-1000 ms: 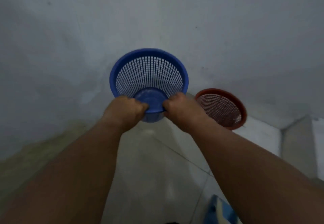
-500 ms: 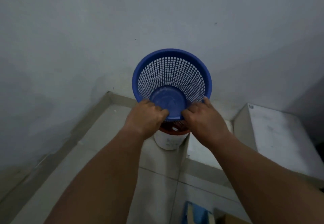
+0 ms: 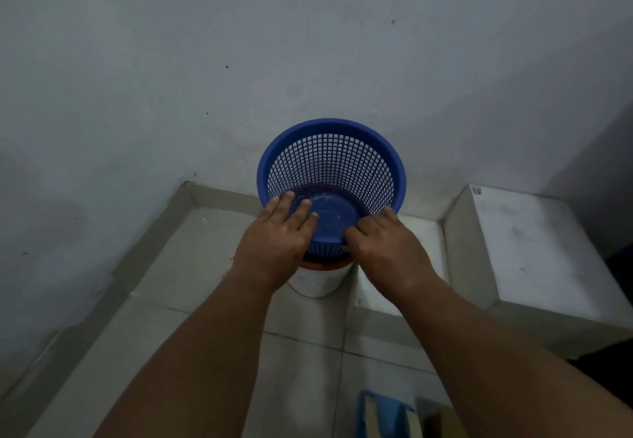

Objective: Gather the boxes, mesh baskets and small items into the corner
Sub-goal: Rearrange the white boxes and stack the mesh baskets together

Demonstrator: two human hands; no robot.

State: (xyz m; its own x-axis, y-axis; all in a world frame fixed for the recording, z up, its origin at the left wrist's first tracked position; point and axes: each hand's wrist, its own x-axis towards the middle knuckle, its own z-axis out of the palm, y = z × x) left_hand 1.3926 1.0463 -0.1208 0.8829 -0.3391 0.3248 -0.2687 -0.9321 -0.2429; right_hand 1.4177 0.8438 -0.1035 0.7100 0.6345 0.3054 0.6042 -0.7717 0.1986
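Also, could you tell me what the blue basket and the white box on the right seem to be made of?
The blue basket looks like moulded plastic with a slight sheen: even colour, regular square mesh, smooth solid rim. The white box has a matt, scuffed surface and sharp edges, perhaps cardboard or foam; I cannot tell which.

No text, brand or number can be read here. A small dark sticker [image 3: 476,190] sits on the far left corner of the white box [image 3: 534,249], at 3 o'clock from the blue basket [image 3: 330,163], but its print is too small to read.
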